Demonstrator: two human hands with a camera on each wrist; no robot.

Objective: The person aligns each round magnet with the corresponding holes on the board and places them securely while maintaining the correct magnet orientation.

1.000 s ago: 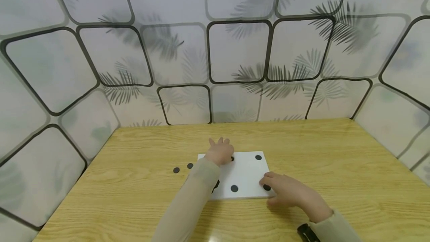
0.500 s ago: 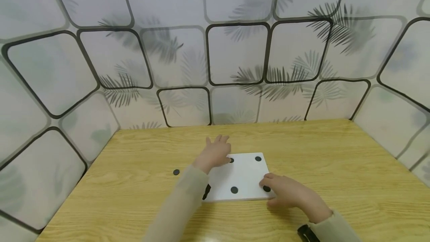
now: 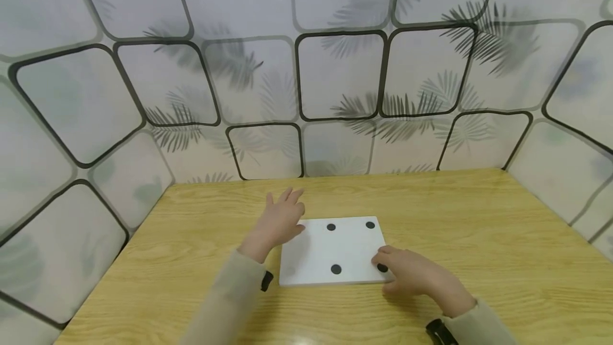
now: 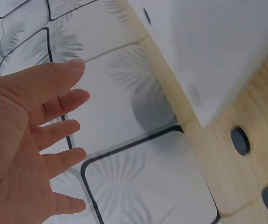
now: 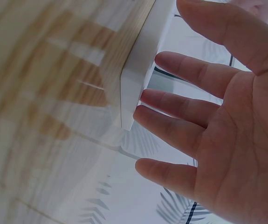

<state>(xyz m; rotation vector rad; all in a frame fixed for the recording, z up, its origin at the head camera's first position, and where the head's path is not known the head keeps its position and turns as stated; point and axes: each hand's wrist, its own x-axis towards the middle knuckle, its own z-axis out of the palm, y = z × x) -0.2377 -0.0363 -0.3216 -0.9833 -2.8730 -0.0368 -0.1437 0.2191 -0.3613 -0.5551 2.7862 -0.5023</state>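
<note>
A white rectangular board [image 3: 311,252] lies on the table. Several round black discs sit on it, among them a disc [image 3: 336,269] near the front edge and a disc [image 3: 370,224] at the far right corner. My left hand [image 3: 278,222] hovers over the board's left end; in the left wrist view its fingers [image 4: 61,163] are spread and hold nothing. Two loose black discs [image 4: 240,141] show on the table there, hidden by my arm in the head view. At the board's right edge rests my right hand [image 3: 409,276], with nearly straight fingers [image 5: 175,128] against it.
The table [image 3: 455,217] is pale wood. Patterned cloth or paper walls [image 3: 335,79] with leaf prints rise behind it and at both sides. A black band [image 3: 438,331] is on the right wrist, and a dark piece [image 3: 266,281] shows at the left cuff.
My left hand has drawn back leftward from above the disc at the board's far edge, uncovering the board's left part. My right hand stays at the right edge.
</note>
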